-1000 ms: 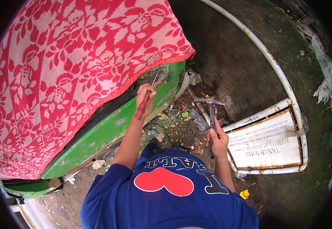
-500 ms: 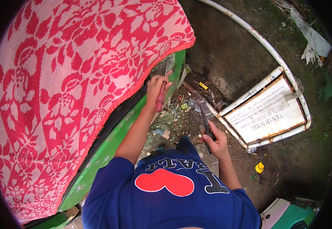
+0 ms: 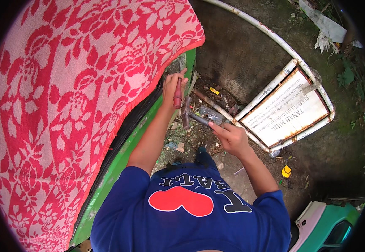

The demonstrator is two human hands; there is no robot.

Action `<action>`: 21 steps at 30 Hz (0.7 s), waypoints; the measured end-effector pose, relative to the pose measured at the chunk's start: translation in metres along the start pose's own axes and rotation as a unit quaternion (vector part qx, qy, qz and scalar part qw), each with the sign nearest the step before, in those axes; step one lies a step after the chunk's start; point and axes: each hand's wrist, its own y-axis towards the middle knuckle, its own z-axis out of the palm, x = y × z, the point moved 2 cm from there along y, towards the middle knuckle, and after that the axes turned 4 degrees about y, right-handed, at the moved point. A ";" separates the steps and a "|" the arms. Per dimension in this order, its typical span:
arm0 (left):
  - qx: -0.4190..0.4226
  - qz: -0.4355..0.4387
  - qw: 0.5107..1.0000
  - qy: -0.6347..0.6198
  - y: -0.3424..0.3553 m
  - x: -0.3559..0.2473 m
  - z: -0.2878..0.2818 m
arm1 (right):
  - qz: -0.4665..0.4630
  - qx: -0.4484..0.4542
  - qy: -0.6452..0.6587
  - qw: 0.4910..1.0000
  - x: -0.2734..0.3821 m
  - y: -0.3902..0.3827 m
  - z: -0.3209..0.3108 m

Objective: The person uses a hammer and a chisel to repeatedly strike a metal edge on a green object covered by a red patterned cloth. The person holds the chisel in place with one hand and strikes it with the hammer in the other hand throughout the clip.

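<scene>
Fingers of the left hand wrap a thin-shafted, red-handled tool beside a green painted panel, while those of the right hand clasp a grey metal hammer, its head near that handle

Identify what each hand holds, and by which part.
Left hand: a red-handled tool, by its handle. Right hand: a hammer, by its handle.

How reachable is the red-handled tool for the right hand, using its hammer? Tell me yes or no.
Probably yes: the hammer in the right hand has its head close beside the butt of the red-handled tool in the left hand, and nothing visible stands between them.
</scene>
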 end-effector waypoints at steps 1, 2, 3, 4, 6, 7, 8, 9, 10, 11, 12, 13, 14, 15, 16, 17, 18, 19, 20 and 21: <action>-0.004 -0.003 1.000 -0.001 -0.001 0.004 -0.002 | -0.013 -0.013 0.028 0.999 0.005 0.000 -0.002; -0.003 -0.008 1.000 -0.013 -0.005 0.002 -0.004 | -0.017 -0.023 0.058 0.998 0.013 -0.005 -0.004; -0.002 -0.002 1.000 -0.005 -0.004 0.002 -0.006 | -0.020 -0.033 0.087 0.996 0.019 -0.007 -0.007; 0.001 0.005 1.000 0.001 -0.004 0.002 -0.007 | -0.012 -0.020 0.080 0.997 0.021 -0.009 -0.008; 0.005 0.007 1.000 -0.003 -0.003 0.002 -0.008 | 0.006 -0.035 0.101 0.994 0.021 -0.011 -0.002; 0.004 0.003 1.000 -0.014 -0.002 0.003 -0.008 | 0.013 -0.043 0.110 0.993 0.021 -0.012 0.001; 0.003 -0.001 1.000 -0.025 -0.002 0.003 -0.008 | 0.022 -0.051 0.119 0.991 0.021 -0.012 0.003; 0.005 -0.007 1.000 -0.023 -0.003 0.004 -0.007 | 0.031 -0.059 0.129 0.989 0.021 -0.013 0.005; 0.005 -0.013 1.000 -0.021 -0.002 0.004 -0.006 | 0.039 -0.067 0.138 0.987 0.020 -0.013 0.005; 0.006 -0.018 1.000 -0.019 -0.002 0.005 -0.004 | 0.043 -0.063 0.138 0.988 0.019 -0.014 0.006; 0.004 -0.015 1.000 -0.012 -0.002 0.006 -0.005 | 0.047 -0.060 0.137 0.988 0.018 -0.016 0.007; 0.002 -0.011 1.000 -0.005 -0.003 0.008 -0.004 | 0.051 -0.057 0.135 0.988 0.018 -0.017 0.006; 0.000 -0.007 1.000 0.001 -0.003 0.009 -0.003 | 0.044 -0.052 0.128 0.989 0.018 -0.016 0.006; -0.002 -0.004 1.000 0.010 -0.003 0.011 -0.002 | 0.037 -0.047 0.121 0.991 0.018 -0.015 0.005; -0.005 -0.003 1.000 0.019 -0.004 0.012 -0.003 | 0.031 -0.041 0.116 0.992 0.018 -0.015 0.005; -0.007 -0.002 1.000 0.029 -0.005 0.013 -0.003 | 0.005 -0.026 0.118 0.993 0.018 -0.013 0.005; -0.008 -0.001 1.000 0.023 -0.005 0.014 -0.003 | -0.022 -0.011 0.120 0.992 0.020 -0.010 0.003; -0.007 -0.001 1.000 0.017 -0.004 0.012 -0.003 | -0.047 0.003 0.122 0.991 0.020 -0.007 0.002; -0.007 0.000 1.000 0.012 -0.003 0.010 -0.004 | -0.072 0.016 0.096 0.993 0.022 -0.003 0.002; -0.003 -0.008 1.000 0.010 -0.002 0.010 -0.006 | -0.098 0.029 0.070 0.992 0.023 0.003 0.002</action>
